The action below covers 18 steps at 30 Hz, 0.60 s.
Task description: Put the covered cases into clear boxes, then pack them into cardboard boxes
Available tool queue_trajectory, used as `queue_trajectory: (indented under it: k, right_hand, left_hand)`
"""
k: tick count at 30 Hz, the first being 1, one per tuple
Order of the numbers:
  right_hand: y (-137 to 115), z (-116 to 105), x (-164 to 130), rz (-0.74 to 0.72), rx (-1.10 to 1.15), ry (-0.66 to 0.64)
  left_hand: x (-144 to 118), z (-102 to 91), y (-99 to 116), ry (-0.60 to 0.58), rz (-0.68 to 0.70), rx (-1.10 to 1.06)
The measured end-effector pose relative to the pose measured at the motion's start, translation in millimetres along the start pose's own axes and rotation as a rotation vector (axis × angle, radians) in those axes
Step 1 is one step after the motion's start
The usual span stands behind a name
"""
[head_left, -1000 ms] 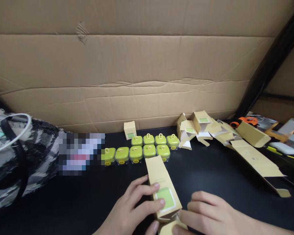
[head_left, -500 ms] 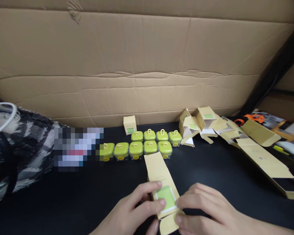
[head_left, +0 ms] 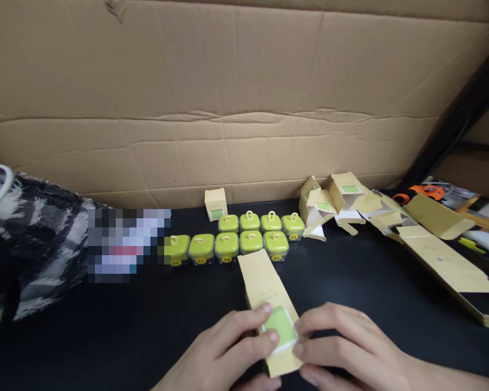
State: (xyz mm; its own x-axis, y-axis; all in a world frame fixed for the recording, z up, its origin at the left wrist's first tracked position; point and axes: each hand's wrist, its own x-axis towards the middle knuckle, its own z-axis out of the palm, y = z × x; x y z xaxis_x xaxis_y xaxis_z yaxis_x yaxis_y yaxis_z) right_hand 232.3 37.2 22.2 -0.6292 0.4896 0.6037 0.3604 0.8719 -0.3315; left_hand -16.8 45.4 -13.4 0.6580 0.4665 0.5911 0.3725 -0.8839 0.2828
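Flat tan carton, green label.

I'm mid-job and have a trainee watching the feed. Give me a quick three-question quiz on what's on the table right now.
1. True or false: both hands touch the long tan carton.
2. How many green-lidded containers stand behind that carton?
A) six B) nine C) twelve
3. Fill in: the small closed box stands against the ____ sheet.

Key
1. True: the left hand and right hand pinch the carton's near end, on either side of its green label.
2. B: four in the back row, five in the front.
3. Cardboard.
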Motion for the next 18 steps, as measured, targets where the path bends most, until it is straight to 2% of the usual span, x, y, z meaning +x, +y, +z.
queue_trajectory:
  k: [6, 9, 11, 13, 16, 18]
  right_hand:
    - [5.7, 8.5, -3.7, 0.12, 0.131, 0.025]
    - [11.7, 13.3, -6.0, 0.192, 0.167, -0.011]
    - [12.6, 13.4, -5.0, 0.191, 0.197, -0.04]
    - [10.5, 10.5, -2.3, 0.131, 0.174, -0.05]
    - [5.1, 3.8, 0.6, 0.004, 0.06, -0.055]
    - [3.2, 1.2, -0.3, -0.052, 0.043, -0.094]
  left_hand:
    - [2.9, 1.5, 1.3, 0.024, 0.02, 0.034]
    - [2.4, 0.8, 1.8, 0.011, -0.012, -0.073]
    - [2.0, -1.3, 3.6, -0.002, -0.047, -0.184]
    - [1.3, -3.1, 6.5, 0.07, -0.154, -0.254]
    - [0.1, -1.9, 11.1, 0.24, -0.441, -0.294]
    - [-0.5, 1.6, 12.9, 0.225, -0.553, -0.366]
